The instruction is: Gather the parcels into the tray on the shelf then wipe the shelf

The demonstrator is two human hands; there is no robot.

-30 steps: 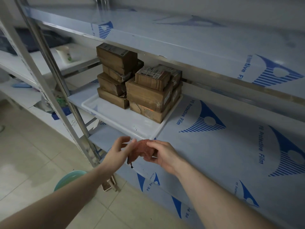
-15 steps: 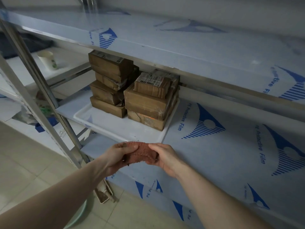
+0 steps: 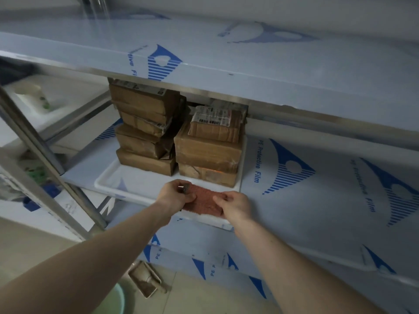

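Several brown cardboard parcels (image 3: 207, 152) stand in two stacks at the back of a white tray (image 3: 127, 184) on the middle shelf (image 3: 317, 200). A reddish-brown cloth (image 3: 205, 199) is stretched flat over the tray's front right rim. My left hand (image 3: 175, 194) pinches the cloth's left end. Its right end is gripped by my right hand (image 3: 235, 206). The left stack's top parcel is partly hidden under the upper shelf.
The upper shelf (image 3: 249, 64) overhangs the parcels closely. Steel uprights (image 3: 45, 175) stand at the left. A paper cup (image 3: 34, 94) sits on a neighbouring shelf at the far left. On the floor below are a green basin (image 3: 113, 301) and a small scoop (image 3: 145, 279).
Both hands lifted the bunched cloth from below the shelf edge up to the tray's front rim and spread it out flat between them. The camera moved closer.
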